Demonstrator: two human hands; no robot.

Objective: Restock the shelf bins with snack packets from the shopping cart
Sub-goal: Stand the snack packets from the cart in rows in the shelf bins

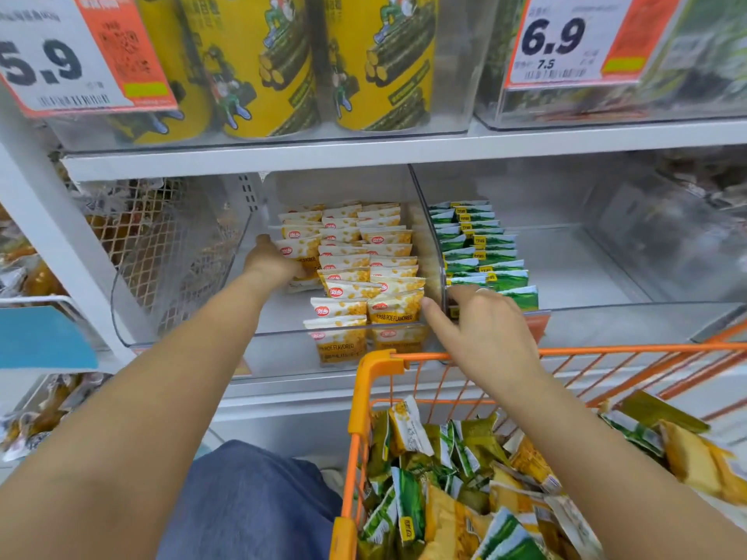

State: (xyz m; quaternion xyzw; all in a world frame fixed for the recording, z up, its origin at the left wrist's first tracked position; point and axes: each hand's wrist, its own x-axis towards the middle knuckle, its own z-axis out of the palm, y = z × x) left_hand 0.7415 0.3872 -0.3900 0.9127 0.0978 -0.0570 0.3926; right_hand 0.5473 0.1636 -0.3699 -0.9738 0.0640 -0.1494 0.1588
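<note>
The yellow packets (364,272) stand upright in the left clear bin (194,337), faces toward the aisle, in rows running front to back — bare floor lies to their left. The left hand (271,262) reaches in, its grip round a packet at the left row. The right hand (481,329) rests by the divider (428,232), fingers loosely out, holding nothing. Green packets (481,252) line the right bin, open room beside them. More packets lie jumbled in the orange cart (364,398).
</note>
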